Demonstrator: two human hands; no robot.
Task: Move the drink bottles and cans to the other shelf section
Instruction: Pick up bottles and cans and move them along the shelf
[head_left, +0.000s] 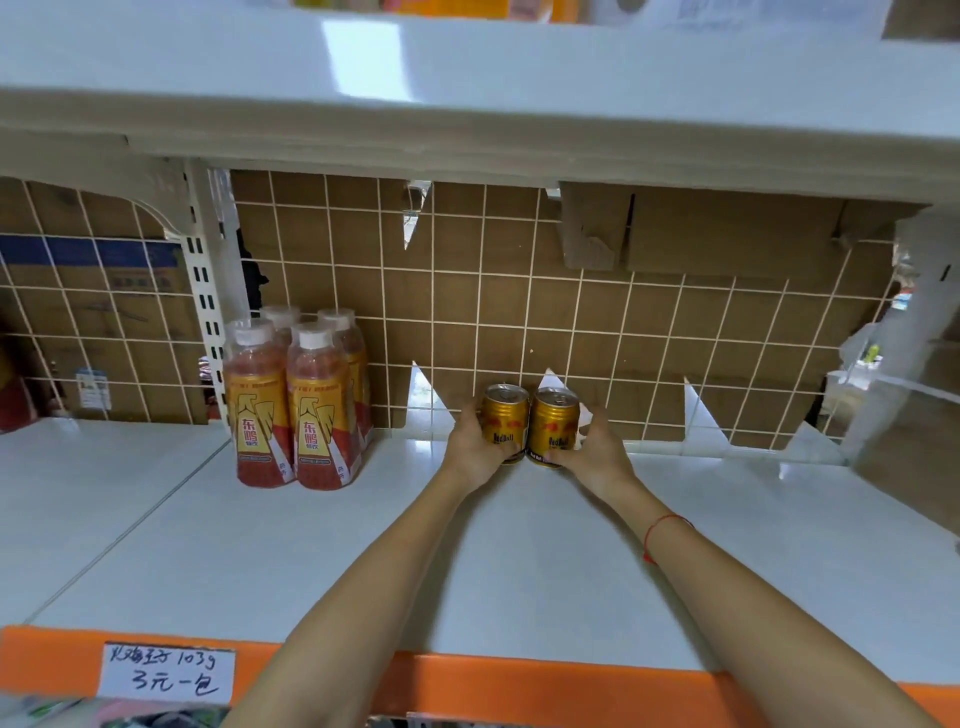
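white shelf board (519, 545): I reach to its back | four orange-labelled plastic drink bottles (298, 405): clustered well left | two upright gold metal cans (530, 423): side by side, touching | my left hand (475, 449) wraps the left can, right hand (592, 452) the right can.

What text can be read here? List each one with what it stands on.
"Red Bull": on the left can, gripped by the left hand.
"Red Bull": on the right can, gripped by the right hand.
"东鹏": on the front bottles; smaller print below is blurred.
"103g" and "3元一包": on the handwritten tag; its first characters are unclear.
Print on the blue box and the white label behind the grid: too blurred to read.
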